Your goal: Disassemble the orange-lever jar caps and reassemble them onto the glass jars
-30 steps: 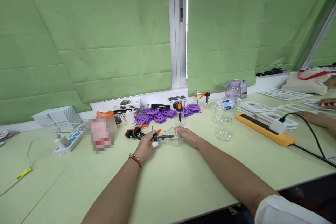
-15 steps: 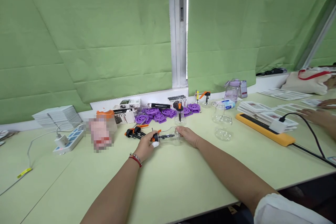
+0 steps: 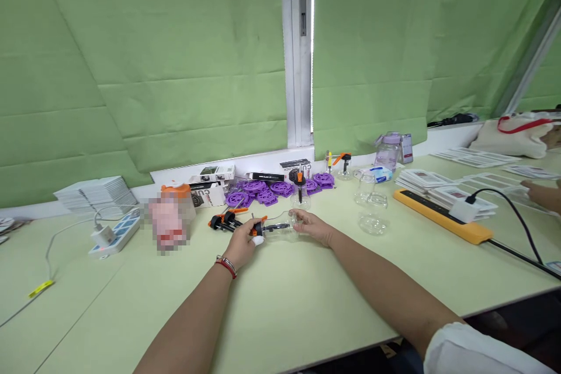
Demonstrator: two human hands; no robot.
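My left hand (image 3: 243, 243) is closed around the black-and-orange top (image 3: 258, 227) at one end of a clear bottle (image 3: 278, 230). The bottle lies on its side in the air just above the table, a dark rod showing inside it. At its other end, the base, are the curled fingers of my right hand (image 3: 312, 227). Left of the bottle, several loose black-and-orange tops (image 3: 223, 222) with dark rods lie on the table. Behind it stands another clear bottle fitted with such a top (image 3: 300, 190). More clear bottles (image 3: 372, 223) without tops are at the right.
Purple plastic parts (image 3: 263, 190) and boxes (image 3: 209, 194) line the back. A yellow power strip (image 3: 442, 216) with a black cable sits right, beside stacked white cards (image 3: 423, 180). At left are a white power strip (image 3: 117, 234) and a pixelated pink item (image 3: 169, 222). Another person's hand (image 3: 541, 194) shows far right.
My right hand has shifted slightly, its fingers now further over the bottle's base. My left hand has barely moved. The other person's hands at far right have drawn back to the right.
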